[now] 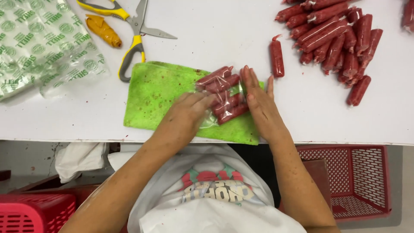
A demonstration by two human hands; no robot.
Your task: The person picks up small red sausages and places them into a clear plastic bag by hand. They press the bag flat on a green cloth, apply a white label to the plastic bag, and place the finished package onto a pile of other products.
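Observation:
A clear plastic bag of several red sausages [224, 96] lies on a green cloth [155, 92] at the table's near edge. My left hand [189, 113] presses on the bag's left side, fingers bent over the plastic. On the bag's right side rests my right hand [258, 101], held flat and edge-on with the fingers straight against the sausage ends. One loose red sausage [277, 58] lies just beyond my right fingertips. A pile of several more red sausages [336, 41] sits at the far right of the white table [224, 30].
Yellow-handled scissors [131, 32] and an orange wrapped piece [102, 30] lie at the back left. Green-printed clear bags [41, 45] are stacked at the far left. Red plastic baskets stand below the table at right [362, 181] and lower left [34, 213].

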